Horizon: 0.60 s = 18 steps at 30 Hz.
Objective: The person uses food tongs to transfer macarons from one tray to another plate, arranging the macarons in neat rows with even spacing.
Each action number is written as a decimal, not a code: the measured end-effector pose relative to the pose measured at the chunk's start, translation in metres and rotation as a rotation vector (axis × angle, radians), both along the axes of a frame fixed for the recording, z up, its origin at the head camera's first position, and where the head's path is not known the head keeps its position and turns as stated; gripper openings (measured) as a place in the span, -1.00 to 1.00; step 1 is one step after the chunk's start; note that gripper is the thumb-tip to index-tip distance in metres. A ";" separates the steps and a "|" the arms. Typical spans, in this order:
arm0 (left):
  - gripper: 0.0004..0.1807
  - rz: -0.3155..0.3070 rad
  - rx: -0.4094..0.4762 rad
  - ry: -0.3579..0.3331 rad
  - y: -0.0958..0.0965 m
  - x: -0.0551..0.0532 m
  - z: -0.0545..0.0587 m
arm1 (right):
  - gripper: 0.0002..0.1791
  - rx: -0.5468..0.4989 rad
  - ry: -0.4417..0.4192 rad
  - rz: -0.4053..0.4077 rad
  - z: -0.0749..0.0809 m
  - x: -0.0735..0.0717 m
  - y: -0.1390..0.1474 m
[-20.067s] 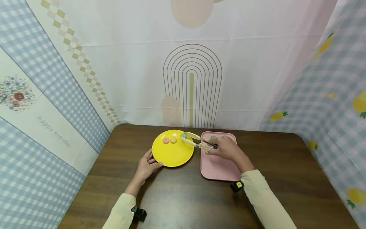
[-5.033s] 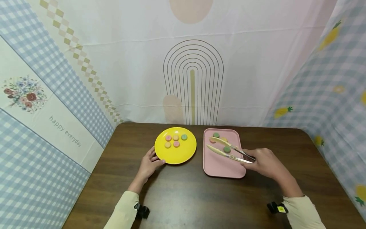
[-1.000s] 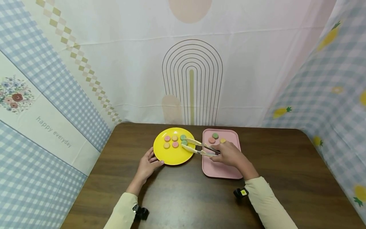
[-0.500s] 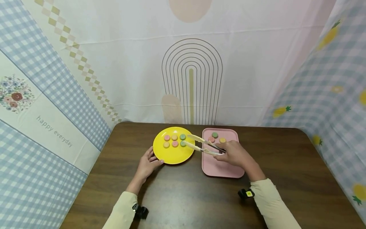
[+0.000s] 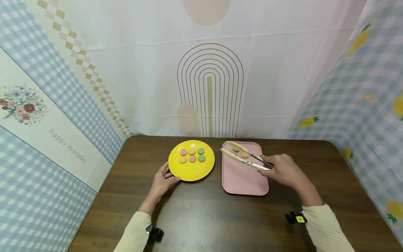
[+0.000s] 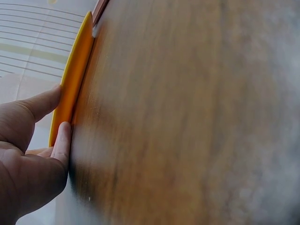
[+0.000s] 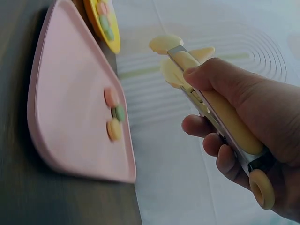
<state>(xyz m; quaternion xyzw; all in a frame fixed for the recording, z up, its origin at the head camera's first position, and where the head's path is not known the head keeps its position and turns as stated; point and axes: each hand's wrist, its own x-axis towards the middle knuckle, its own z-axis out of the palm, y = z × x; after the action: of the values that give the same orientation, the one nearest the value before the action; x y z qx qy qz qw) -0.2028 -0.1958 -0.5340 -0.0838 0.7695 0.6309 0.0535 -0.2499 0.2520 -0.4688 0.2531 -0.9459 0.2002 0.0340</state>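
Observation:
My left hand (image 5: 162,183) holds the near left rim of a round yellow plate (image 5: 192,171). In the left wrist view, its thumb (image 6: 44,101) lies on one face of the plate and fingers on the other. Several macarons stand on the plate in two rows of three, pink, yellow and green. My right hand (image 5: 284,171) grips cream-tipped metal tongs (image 5: 252,163), whose arms are spread and hold nothing, above a pink tray (image 5: 244,183). A pink macaron (image 7: 111,97), a green macaron (image 7: 118,113) and a yellow macaron (image 7: 113,129) lie at the tray's far end, partly hidden by the tongs in the head view.
Plate and tray stand side by side near the back edge of a dark wooden table (image 5: 204,217), with a narrow gap between them. A white patterned cloth (image 5: 151,87) hangs behind the table, and blue checked cloths flank it on both sides.
Over the last second the tongs have let go of a green macaron on the plate and swung right, back over the tray. Macarons on the plate have increased since 20 seconds ago. The left hand stays put.

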 end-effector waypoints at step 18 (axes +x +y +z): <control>0.02 0.019 -0.028 0.005 -0.010 -0.010 -0.029 | -0.39 0.052 0.005 -0.060 -0.030 -0.001 0.057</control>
<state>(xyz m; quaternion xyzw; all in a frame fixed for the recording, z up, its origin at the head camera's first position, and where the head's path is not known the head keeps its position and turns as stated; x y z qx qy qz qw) -0.2129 -0.2056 -0.5630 -0.0900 0.7777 0.6206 0.0444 -0.2510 0.3090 -0.4986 0.2260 -0.9578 0.1738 0.0359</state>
